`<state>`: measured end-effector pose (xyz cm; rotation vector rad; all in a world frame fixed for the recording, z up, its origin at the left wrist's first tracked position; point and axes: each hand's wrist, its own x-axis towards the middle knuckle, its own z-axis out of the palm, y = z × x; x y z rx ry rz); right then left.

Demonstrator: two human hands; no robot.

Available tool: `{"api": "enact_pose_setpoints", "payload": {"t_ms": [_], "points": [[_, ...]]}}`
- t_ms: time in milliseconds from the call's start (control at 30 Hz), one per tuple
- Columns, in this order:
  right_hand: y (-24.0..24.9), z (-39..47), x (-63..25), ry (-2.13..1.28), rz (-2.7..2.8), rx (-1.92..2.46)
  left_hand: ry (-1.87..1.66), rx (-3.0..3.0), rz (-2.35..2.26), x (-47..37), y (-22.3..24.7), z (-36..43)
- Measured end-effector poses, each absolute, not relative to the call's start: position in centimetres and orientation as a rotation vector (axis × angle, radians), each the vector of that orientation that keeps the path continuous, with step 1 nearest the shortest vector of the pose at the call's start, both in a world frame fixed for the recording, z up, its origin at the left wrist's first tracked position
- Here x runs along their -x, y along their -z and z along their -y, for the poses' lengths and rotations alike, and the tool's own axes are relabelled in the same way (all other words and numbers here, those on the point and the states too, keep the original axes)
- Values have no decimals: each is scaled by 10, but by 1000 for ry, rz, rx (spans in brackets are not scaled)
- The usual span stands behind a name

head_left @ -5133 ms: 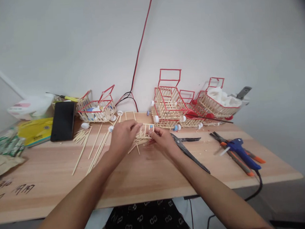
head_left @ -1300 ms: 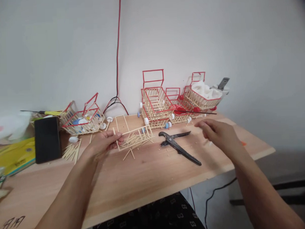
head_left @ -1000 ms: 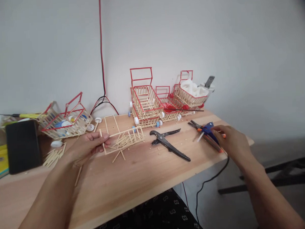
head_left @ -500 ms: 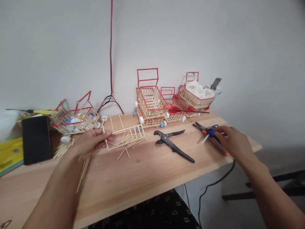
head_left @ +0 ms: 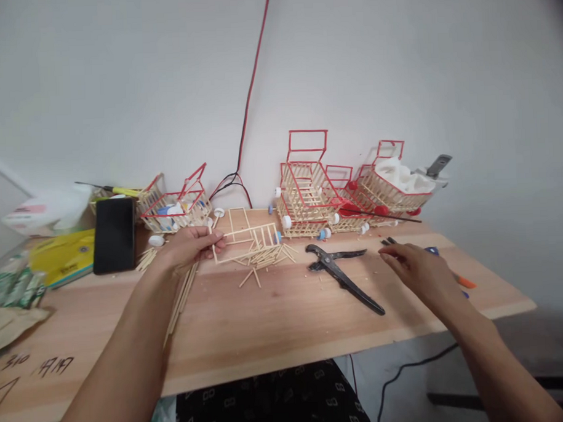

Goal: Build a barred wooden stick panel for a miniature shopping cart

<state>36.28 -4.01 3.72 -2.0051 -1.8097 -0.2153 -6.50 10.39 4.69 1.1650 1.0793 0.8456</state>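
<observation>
My left hand (head_left: 199,243) pinches the left end of a small stick frame (head_left: 245,232) between thumb and fingers, just above the table. The frame is made of pale wooden sticks, with several crossbars at its right end. Below it lies a pile of short sticks (head_left: 264,256). My right hand (head_left: 412,265) hovers over the right part of the table, fingers loosely stretched out with nothing visible in them. Partly hidden under it are a blue tool (head_left: 431,251), perhaps a glue gun, and pliers with orange handles (head_left: 465,282). Black-handled cutters (head_left: 341,273) lie between the hands.
Stick-built toy shopping carts (head_left: 308,188) with red trim stand along the wall. Another cart (head_left: 175,211) holds bottle caps. A phone (head_left: 115,235) leans at left beside a yellow packet (head_left: 64,255). Long sticks (head_left: 182,300) lie by my left forearm. A cable (head_left: 398,373) hangs below the table edge.
My right hand has let go of the blue tool and moved left off it. My left hand still holds the stick frame. The view has turned left.
</observation>
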Motion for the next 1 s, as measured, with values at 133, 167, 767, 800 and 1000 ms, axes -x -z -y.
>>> {"api": "enact_pose_setpoints", "payload": {"t_ms": [133,167,767,800,1000], "points": [[-36,30,-310,-40,1968,1752,-884,-1178,-1096,65,-41,-108],[-35,25,-290,-149,2051,1679,-881,-1169,-1096,65,-40,-108],[-22,-37,-205,-282,2382,1670,-804,-1070,-1073,58,-28,-109],[-22,-39,-205,-392,2302,1621,-802,-1063,-1082,57,-28,-108],[-31,-64,-188,-764,1914,1461,-771,-1061,-1027,50,-28,-104]]}}
